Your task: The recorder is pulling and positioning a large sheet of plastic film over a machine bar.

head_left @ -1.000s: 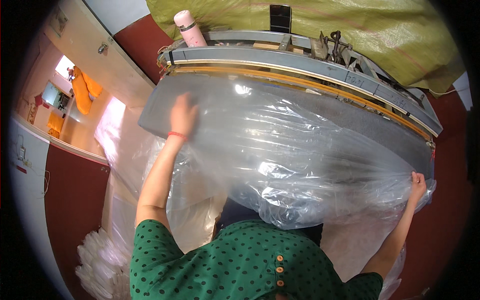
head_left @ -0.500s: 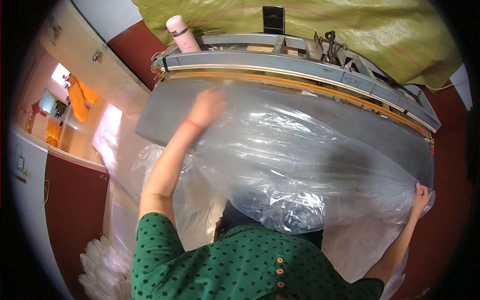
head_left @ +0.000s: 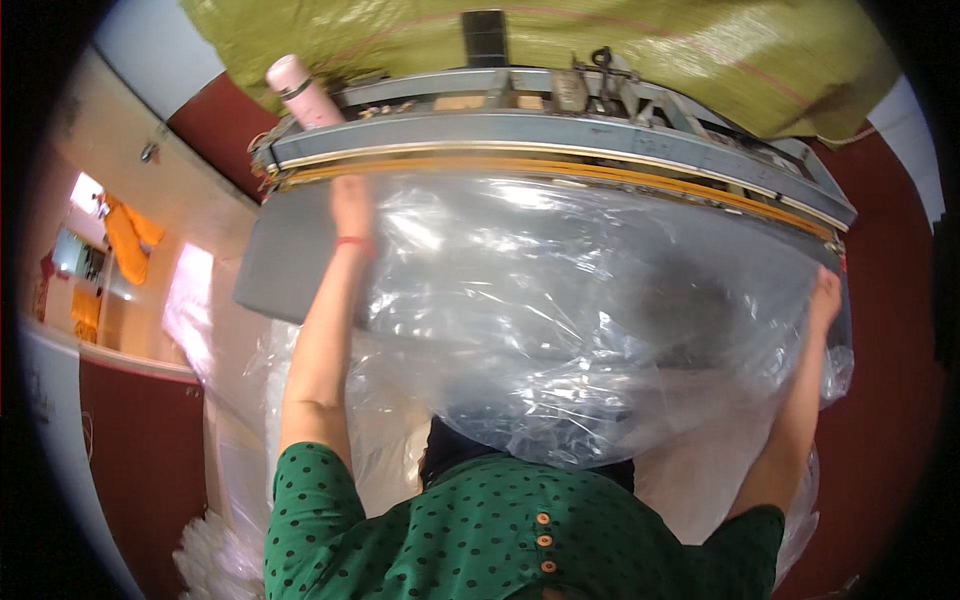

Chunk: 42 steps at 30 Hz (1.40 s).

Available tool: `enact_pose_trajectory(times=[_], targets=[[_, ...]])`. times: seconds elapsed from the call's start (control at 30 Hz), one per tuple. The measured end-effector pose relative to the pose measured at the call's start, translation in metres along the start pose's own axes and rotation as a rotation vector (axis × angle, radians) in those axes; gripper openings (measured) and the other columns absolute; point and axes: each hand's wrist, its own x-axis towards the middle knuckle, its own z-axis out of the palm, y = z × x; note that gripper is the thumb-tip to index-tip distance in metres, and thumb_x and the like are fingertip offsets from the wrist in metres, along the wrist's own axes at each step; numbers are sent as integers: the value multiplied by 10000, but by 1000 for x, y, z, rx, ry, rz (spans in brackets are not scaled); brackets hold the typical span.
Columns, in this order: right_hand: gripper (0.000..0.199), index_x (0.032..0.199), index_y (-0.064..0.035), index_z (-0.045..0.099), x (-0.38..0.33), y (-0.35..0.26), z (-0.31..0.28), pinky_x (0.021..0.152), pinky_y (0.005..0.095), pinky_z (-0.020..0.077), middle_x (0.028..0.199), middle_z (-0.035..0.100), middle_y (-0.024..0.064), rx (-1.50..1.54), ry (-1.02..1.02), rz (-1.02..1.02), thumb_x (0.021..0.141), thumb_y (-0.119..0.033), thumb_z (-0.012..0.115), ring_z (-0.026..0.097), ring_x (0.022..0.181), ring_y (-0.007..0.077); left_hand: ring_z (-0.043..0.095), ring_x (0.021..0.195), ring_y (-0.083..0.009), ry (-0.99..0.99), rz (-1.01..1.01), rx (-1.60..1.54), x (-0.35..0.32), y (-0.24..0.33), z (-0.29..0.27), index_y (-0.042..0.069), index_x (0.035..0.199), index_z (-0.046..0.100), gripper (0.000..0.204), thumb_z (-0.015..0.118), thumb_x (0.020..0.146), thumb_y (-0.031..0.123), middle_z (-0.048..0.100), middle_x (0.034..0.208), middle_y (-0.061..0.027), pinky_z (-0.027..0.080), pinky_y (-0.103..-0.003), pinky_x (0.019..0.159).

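A wide sheet of clear plastic film [head_left: 490, 270] spreads over a dark grey padded surface [head_left: 285, 245] and hangs down over its near edge toward my body. My left hand [head_left: 350, 208], a little blurred, grips the film's far left corner close to the yellow-orange strips. At the far right my right hand [head_left: 825, 295] is closed on the film's right edge, with bunched plastic hanging below it. Between both hands the film's far edge runs roughly along the strips, wrinkled and shiny. My fingertips are partly hidden.
Behind the padded surface runs a grey metal frame [head_left: 400, 140] with yellow-orange strips [head_left: 520, 167]. A pink bottle [head_left: 303, 92] leans at its left end. Olive-green woven sheeting [head_left: 640, 45] hangs beyond. Clear plastic [head_left: 215, 555] is piled at lower left, by an open doorway.
My left hand has moved to the far left of the film, near the strips. My right hand has risen away from me, drawing the film farther over the grey surface.
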Motion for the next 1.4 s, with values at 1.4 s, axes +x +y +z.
enact_pose_trajectory(times=[1.4], targets=[[149, 795, 10, 579, -135, -133, -115, 620, 296, 433, 758, 585, 122, -417, -319, -149, 749, -131, 590, 555, 672, 230, 532, 728, -215, -397, 626, 27, -110, 159, -72, 62, 763, 589, 77, 605, 690, 43, 576, 774, -54, 384, -315, 659]])
